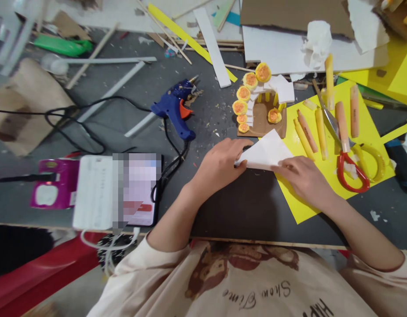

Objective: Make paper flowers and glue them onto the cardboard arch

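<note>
A folded piece of white paper [267, 151] is held between both hands just above the front of the dark table. My left hand [223, 162] grips its left end, with thumb and fingers closed on the edge. My right hand [297, 174] pinches the lower right corner. Right behind the paper stands a small cardboard model [264, 116] with white steps and a brown base. Several yellow-orange paper flowers [243, 93] run along its left side, and one sits inside it.
A blue hot glue gun [174, 108] lies to the left, its black cord trailing. Red-handled scissors [351, 171] and several crayon-like sticks [321, 134] rest on a yellow sheet [300, 209]. A phone [142, 189] and a white power bank [93, 192] lie at the front left.
</note>
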Demonstrator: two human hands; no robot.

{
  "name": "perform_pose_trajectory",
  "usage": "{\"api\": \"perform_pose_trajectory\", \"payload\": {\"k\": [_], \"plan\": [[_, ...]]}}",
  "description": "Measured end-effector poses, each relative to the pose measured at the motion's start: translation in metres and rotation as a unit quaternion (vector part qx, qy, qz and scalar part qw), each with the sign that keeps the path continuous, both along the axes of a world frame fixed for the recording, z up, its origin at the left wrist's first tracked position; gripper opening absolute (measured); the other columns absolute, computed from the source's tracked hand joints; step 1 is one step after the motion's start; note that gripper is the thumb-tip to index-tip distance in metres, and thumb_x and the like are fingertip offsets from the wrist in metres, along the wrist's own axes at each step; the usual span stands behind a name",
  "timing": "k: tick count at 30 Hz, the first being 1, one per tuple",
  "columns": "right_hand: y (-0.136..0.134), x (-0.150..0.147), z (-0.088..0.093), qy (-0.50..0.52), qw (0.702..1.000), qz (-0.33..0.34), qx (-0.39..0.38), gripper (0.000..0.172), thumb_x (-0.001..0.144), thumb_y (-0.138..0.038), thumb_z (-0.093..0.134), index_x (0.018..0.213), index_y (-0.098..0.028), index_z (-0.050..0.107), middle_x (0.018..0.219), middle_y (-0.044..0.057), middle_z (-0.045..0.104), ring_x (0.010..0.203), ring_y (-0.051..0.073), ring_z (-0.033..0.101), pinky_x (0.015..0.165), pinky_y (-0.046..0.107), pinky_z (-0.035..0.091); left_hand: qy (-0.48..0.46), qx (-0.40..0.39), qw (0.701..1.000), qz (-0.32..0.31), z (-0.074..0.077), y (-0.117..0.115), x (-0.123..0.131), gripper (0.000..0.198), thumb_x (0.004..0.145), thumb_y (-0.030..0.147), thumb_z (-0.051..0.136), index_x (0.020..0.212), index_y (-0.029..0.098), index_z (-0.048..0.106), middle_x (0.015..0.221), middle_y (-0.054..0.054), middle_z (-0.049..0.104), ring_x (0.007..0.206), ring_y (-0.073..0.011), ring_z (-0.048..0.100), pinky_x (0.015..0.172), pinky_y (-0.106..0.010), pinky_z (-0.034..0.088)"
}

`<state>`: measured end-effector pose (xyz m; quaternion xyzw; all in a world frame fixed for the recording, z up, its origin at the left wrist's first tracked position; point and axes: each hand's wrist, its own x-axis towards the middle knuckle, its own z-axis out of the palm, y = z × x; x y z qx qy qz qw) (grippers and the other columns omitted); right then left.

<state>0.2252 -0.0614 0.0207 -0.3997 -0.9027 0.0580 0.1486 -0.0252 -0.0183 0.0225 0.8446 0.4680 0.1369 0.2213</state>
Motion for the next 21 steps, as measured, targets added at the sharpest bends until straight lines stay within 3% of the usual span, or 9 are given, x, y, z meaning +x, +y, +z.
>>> {"api": "perform_pose_trajectory", "payload": {"k": [2, 9, 17, 21], "plan": [[-0.0005, -0.0009, -0.0017, -0.006, 0.999, 0.036, 0.012, 0.028, 0.095, -0.01, 0.048, 0.117, -0.019, 0.062, 0.09, 0.007, 0.067, 0.083, 0.021, 0.058, 0.073, 0.033, 0.046, -0.015, 0.019, 0.999, -0.029, -0.0026, -0.0001, -0.0004, 0.038, 0.082, 0.006, 0.05, 0.118, 0.013, 0.058, 0.091, -0.005, 0.065, 0.089, -0.0195, 0.059, 0.086, -0.03, 0.048], [0.0016, 0.0001, 0.0003, 0.042, 0.999, 0.026, 0.0, 0.015, 0.092, -0.012, 0.052, 0.09, -0.013, 0.068, 0.086, 0.01, 0.068, 0.078, 0.02, 0.059, 0.071, 0.033, 0.048, -0.065, 0.032, 0.99, -0.122, -0.0104, -0.0056, 0.0001, 0.046, 0.089, 0.0, 0.038, 0.129, 0.016, 0.053, 0.098, -0.006, 0.067, 0.093, -0.0175, 0.06, 0.085, -0.029, 0.05], [0.0011, -0.004, -0.0061, 0.056, 0.998, -0.031, -0.027, 0.017, 0.097, -0.019, 0.05, 0.096, -0.018, 0.067, 0.088, 0.009, 0.069, 0.079, 0.021, 0.062, 0.069, 0.035, 0.047, -0.027, 0.033, 0.993, -0.114, -0.0064, -0.0068, 0.0037, 0.044, 0.09, 0.023, 0.061, 0.132, 0.016, 0.05, 0.103, -0.008, 0.068, 0.1, -0.0222, 0.063, 0.088, -0.035, 0.051], [0.0027, -0.002, -0.0061, 0.069, 0.997, -0.028, -0.006, 0.018, 0.097, -0.016, 0.049, 0.096, -0.017, 0.067, 0.087, 0.009, 0.071, 0.078, 0.02, 0.063, 0.067, 0.034, 0.047, -0.038, 0.044, 0.991, -0.116, -0.008, -0.0081, 0.0039, 0.037, 0.09, 0.018, 0.059, 0.125, 0.012, 0.052, 0.097, -0.008, 0.069, 0.091, -0.0211, 0.064, 0.082, -0.033, 0.051]]}}
